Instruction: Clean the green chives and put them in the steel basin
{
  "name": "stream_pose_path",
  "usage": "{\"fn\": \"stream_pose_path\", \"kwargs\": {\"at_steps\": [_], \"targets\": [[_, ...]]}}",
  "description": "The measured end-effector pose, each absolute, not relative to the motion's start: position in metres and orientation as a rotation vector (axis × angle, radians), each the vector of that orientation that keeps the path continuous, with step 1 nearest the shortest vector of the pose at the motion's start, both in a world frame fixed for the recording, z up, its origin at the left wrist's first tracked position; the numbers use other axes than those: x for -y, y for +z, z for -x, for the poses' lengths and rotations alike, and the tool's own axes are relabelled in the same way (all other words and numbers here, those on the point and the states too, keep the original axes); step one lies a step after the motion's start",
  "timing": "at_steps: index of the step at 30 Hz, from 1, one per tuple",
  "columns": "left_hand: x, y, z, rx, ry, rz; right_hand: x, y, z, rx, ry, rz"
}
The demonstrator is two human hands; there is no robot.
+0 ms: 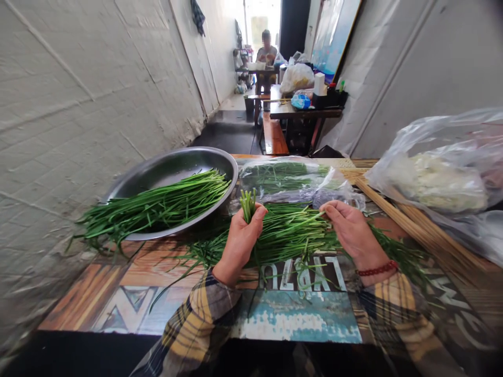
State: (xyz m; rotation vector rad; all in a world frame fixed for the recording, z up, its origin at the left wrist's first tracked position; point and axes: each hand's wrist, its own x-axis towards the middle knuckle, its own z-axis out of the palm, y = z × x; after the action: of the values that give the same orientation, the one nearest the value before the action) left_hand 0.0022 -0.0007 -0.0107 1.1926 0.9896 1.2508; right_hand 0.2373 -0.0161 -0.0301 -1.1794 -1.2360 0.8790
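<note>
Gripping, with the fingers of the left hand, a small bunch of slim green stems, pale cut ends pointing up past the thumb. Pinching, between thumb and fingers of the right hand, what looks like a pale stem end (perhaps more than one; too small to count). Wearing a red bracelet on the right wrist and plaid sleeves on both arms.

Between the hands, lying loose on the patterned surface: a pile of stems of the same kind, cut ends mostly toward the right, leafy tips toward the left. Likely light, springy near the base, limp along the leaf, and perhaps slippery if damp (impossible to tell here). Apt to bruise or fold under a hard squeeze, so best held gently near the firmer, pale ends; prone to bend and tangle if taken by the tips.

To the left, in a metal basin: a larger bunch, leaf tips draped over the rim. Just behind the pile: a see-through bag of greens. To the right: thin wooden sticks and a bulky plastic bag with pale contents. Farther off: a second surface crowded with bags and, beyond, a person.
</note>
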Motion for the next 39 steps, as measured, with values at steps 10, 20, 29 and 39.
{"fn": "stream_pose_path", "kwargs": {"at_steps": [10, 20, 29, 39], "targets": [[0.008, -0.003, -0.009, -1.029, 1.009, -1.517, 0.024, -0.027, -0.220, 1.230, 0.945, 1.118], [0.011, -0.007, -0.015, -0.945, 0.837, -1.822, 0.027, -0.029, -0.211, 1.248, 0.869, 1.110], [0.012, -0.009, -0.016, -0.966, 0.836, -1.791, 0.031, -0.023, -0.203, 1.589, 0.863, 1.094], [0.011, -0.008, -0.016, -1.022, 0.776, -1.827, 0.018, -0.017, -0.231, 0.870, 0.791, 0.892]]}}
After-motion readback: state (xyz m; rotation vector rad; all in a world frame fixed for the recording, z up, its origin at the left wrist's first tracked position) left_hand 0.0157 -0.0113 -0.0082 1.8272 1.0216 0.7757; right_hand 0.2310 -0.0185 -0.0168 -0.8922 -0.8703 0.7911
